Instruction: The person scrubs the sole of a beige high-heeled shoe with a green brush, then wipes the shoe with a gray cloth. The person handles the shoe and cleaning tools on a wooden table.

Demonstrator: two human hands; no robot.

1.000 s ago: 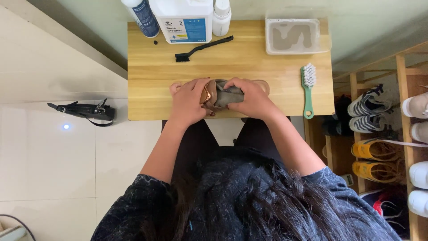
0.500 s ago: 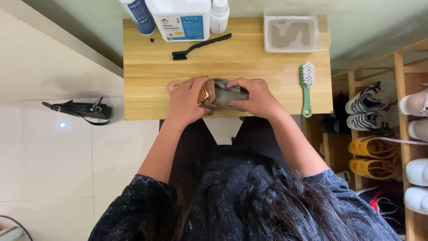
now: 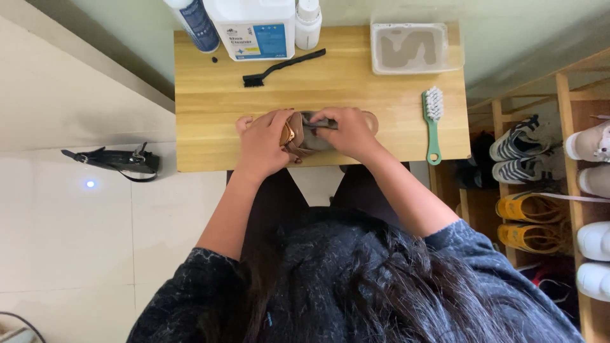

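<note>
Head view, looking straight down. A tan shoe (image 3: 293, 134) lies at the near middle of the wooden table (image 3: 356, 95), between the person's two hands. The left hand (image 3: 265, 143) is closed around the shoe's left side, its grip wrapped over the upper. The right hand (image 3: 349, 131) presses a grey cloth (image 3: 314, 130) against the shoe, fingers curled onto the cloth; its grip is closed on that cloth. Shoe, cloth and both hands touch one another just inside the near table edge.

Counted on the table: one black long-handled brush (image 3: 279, 68), one green-handled brush (image 3: 433, 121) with white bristles, one clear rectangular tub (image 3: 410, 47) holding cloudy liquid, one large white jug (image 3: 254, 25) with a blue label, one dark blue bottle (image 3: 196, 24) and one small white bottle (image 3: 308, 22). A small dark cap or dot (image 3: 214, 60) lies near the blue bottle.

On the tiled floor to the left lies one black strap (image 3: 117, 160). On the right, a wooden shoe rack (image 3: 565, 108) carries several pairs of shoes, among them striped sneakers (image 3: 521, 152) and yellow sandals (image 3: 530, 222).

Hidden or cut off: most of the shoe is covered by the hands and cloth, so its shape is hard to make out; the three containers are cropped at the top edge; the rack runs off the right edge; the person's dark hair (image 3: 356, 286) fills the lower frame.
</note>
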